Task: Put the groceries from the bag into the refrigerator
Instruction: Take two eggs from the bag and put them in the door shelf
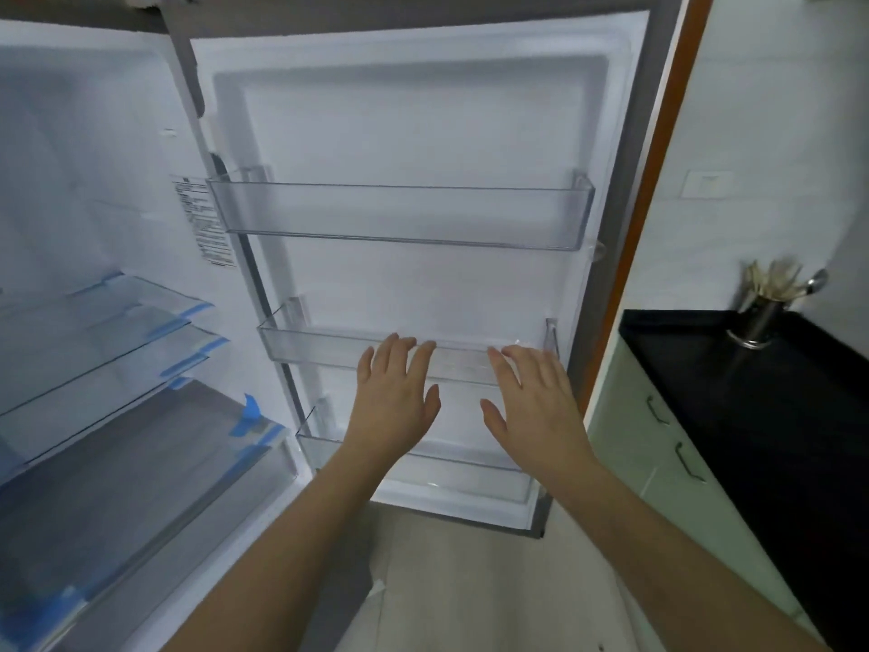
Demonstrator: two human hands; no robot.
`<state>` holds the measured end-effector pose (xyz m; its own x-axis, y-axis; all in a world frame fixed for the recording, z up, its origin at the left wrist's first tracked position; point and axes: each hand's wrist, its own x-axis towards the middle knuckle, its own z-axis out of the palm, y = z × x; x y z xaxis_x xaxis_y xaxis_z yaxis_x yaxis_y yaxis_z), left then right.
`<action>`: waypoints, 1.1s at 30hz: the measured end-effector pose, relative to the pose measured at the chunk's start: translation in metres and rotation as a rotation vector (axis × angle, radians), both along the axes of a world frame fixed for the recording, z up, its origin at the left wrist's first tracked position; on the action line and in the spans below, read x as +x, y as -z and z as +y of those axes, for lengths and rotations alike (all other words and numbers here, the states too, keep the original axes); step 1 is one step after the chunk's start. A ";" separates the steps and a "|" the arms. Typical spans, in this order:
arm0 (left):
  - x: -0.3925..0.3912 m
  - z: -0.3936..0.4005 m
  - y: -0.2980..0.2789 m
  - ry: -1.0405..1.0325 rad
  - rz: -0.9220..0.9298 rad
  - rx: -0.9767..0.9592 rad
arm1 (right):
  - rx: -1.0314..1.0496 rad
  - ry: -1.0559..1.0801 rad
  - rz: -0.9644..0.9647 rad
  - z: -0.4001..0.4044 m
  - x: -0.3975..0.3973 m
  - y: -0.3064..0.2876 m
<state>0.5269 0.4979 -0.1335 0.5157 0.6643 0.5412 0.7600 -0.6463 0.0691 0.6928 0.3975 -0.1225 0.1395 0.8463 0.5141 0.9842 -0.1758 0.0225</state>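
Both hands (465, 397) spread flat before bare middle door bin (324, 343)

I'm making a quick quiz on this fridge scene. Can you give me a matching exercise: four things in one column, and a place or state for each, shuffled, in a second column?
Things:
1. top door bin
2. countertop
3. utensil holder
4. hands: left hand, right hand

Places or states:
A. black, right of the fridge
B. open and empty, held in front of the middle door bin
C. clear, empty, highest on the open door
D. metal, standing on the countertop

Pairs: 1-C, 2-A, 3-D, 4-B
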 end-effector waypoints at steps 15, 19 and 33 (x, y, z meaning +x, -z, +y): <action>0.023 0.006 -0.012 -0.010 0.041 -0.179 | -0.118 -0.031 0.068 0.027 0.034 -0.005; 0.033 0.003 -0.023 -0.055 0.067 -0.197 | -0.127 -0.067 0.100 0.027 0.038 -0.013; 0.022 -0.032 -0.038 -0.308 0.244 -0.200 | -0.240 -0.163 0.163 0.000 0.041 -0.026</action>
<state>0.5485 0.4660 -0.0958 0.3738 0.8864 0.2731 0.9247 -0.3792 -0.0349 0.7341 0.3977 -0.0967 0.0559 0.9586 0.2793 0.9930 -0.0242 -0.1157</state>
